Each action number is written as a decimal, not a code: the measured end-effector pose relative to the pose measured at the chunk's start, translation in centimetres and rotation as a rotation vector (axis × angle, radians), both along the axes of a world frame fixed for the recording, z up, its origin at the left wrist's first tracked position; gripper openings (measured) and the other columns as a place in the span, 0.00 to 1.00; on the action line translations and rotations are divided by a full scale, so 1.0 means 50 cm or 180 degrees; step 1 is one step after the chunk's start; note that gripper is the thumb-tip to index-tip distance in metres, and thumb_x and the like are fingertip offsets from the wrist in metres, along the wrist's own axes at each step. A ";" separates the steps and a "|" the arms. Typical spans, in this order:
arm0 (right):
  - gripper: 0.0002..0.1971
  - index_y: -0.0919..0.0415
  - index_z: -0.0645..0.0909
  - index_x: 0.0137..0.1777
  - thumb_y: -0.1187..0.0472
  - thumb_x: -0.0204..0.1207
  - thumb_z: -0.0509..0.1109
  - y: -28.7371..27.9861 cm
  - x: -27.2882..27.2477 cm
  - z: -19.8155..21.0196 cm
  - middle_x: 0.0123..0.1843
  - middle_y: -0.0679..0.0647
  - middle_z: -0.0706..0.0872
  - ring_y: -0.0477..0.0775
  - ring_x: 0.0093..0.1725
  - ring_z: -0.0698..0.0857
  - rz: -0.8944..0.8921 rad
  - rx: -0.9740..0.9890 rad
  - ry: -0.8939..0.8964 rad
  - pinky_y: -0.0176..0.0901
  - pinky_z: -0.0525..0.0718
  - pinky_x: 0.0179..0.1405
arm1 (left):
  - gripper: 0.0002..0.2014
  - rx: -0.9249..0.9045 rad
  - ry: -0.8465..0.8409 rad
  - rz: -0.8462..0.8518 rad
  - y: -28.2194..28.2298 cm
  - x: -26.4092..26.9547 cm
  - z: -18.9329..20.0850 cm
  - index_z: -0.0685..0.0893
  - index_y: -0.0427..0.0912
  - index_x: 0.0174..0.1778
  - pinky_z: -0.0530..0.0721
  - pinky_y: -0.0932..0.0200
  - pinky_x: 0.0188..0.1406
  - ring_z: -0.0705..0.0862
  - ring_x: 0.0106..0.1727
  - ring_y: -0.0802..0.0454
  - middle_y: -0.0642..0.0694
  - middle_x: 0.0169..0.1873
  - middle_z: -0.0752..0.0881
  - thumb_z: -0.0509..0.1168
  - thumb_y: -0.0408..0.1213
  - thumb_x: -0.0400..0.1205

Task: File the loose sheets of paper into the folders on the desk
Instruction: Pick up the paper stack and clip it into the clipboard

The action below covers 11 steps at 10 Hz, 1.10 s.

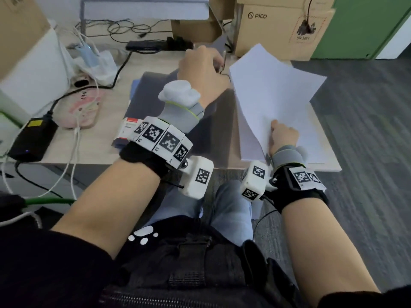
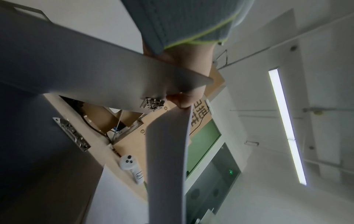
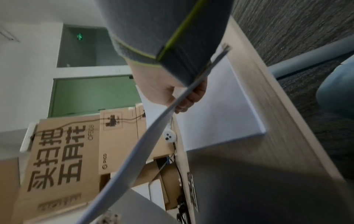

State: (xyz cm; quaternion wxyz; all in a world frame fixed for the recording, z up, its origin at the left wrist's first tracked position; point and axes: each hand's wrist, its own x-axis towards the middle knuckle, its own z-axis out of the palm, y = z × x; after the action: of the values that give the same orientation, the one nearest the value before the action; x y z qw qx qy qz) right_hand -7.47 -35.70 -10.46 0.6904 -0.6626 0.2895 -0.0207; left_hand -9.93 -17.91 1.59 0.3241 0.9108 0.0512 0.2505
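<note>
A dark grey folder (image 1: 153, 96) lies open on the desk, and its raised cover (image 2: 76, 68) carries a metal clip (image 2: 153, 103). My left hand (image 1: 200, 65) grips that cover at its far end, beside the top edge of the sheets. My right hand (image 1: 282, 134) pinches the near edge of a few white sheets (image 1: 266, 85), which bow upward off the paper stack (image 1: 315, 141) on the desk's right end. In the right wrist view the held sheets (image 3: 134, 151) curve toward the folder (image 3: 249, 181), with the stack (image 3: 220, 106) lying flat beneath.
Cardboard boxes (image 1: 278, 30) stand at the back right. A black power strip (image 1: 155, 45), cables, a white plastic bag (image 1: 95, 63), a pink pad (image 1: 84, 107) and a black adapter (image 1: 33, 138) crowd the left. A small red-and-white box (image 1: 129, 130) lies by the folder.
</note>
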 end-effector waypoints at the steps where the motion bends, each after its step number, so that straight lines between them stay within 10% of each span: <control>1: 0.15 0.59 0.67 0.32 0.59 0.79 0.63 0.045 -0.002 0.012 0.33 0.49 0.75 0.55 0.49 0.88 0.0054 0.0473 0.0010 0.23 0.72 0.19 | 0.10 -0.0510 -0.0229 0.0162 0.017 -0.017 0.030 0.90 0.47 0.41 0.85 0.59 0.50 0.89 0.48 0.53 0.50 0.40 0.92 0.70 0.43 0.66; 2: 0.08 0.64 0.77 0.55 0.66 0.78 0.62 0.077 0.008 0.022 0.57 0.62 0.85 0.62 0.60 0.83 0.0904 -0.0939 0.0304 0.38 0.78 0.53 | 0.09 -0.0762 -0.0351 0.0317 0.041 -0.027 0.056 0.90 0.47 0.41 0.85 0.63 0.48 0.89 0.45 0.57 0.52 0.38 0.92 0.69 0.39 0.66; 4: 0.19 0.70 0.77 0.66 0.60 0.79 0.62 0.149 0.013 0.038 0.67 0.65 0.82 0.65 0.66 0.80 0.1091 -0.1450 0.0302 0.46 0.76 0.63 | 0.04 -0.1226 -0.0435 0.0396 0.101 -0.036 0.075 0.82 0.57 0.25 0.87 0.56 0.51 0.89 0.43 0.57 0.52 0.37 0.90 0.68 0.41 0.62; 8: 0.17 0.65 0.79 0.64 0.60 0.77 0.61 0.224 0.030 0.059 0.59 0.63 0.85 0.62 0.49 0.79 0.1573 -0.1638 0.0315 0.43 0.75 0.48 | 0.05 -0.1736 -0.0768 0.0488 0.206 -0.032 0.096 0.84 0.55 0.22 0.83 0.70 0.39 0.83 0.30 0.65 0.62 0.22 0.84 0.69 0.38 0.60; 11: 0.19 0.65 0.78 0.66 0.59 0.77 0.61 0.241 0.015 0.065 0.66 0.64 0.82 0.67 0.63 0.81 0.1519 -0.1797 0.0347 0.49 0.78 0.59 | 0.03 -0.1883 -0.0929 0.0763 0.328 -0.048 0.104 0.86 0.54 0.20 0.81 0.70 0.34 0.81 0.25 0.66 0.61 0.19 0.84 0.68 0.41 0.58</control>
State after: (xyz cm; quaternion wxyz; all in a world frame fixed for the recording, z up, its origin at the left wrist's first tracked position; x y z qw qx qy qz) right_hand -6.73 -23.63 -7.19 0.4494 -0.8759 0.1461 0.0972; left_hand -12.32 -1.49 6.80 0.5461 0.7196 0.1814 0.3886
